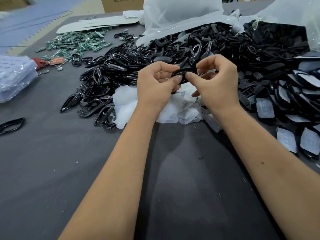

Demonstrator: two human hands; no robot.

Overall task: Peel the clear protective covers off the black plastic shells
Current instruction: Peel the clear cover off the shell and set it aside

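We see left hand [155, 84] and right hand [216, 80] pinching one glossy black shell [181, 74] above crumpled clear covers [173, 108] | cover possibly lifting | plastic bags [173, 18] spill black shells [207, 47] mid-bench [69, 170]

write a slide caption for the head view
Both hands, left and right, pinch one black shell above peeled covers.

I see glossy black plastic shells [110, 66] heaped on a dark grey felt table mat [52, 161]. Green printed circuit boards [78, 43] far left. Whitish translucent peeled film covers [174, 110] piled mid-table. Pale blue bubble-patterned plastic bag [15, 77], brown cardboard box [121, 4].
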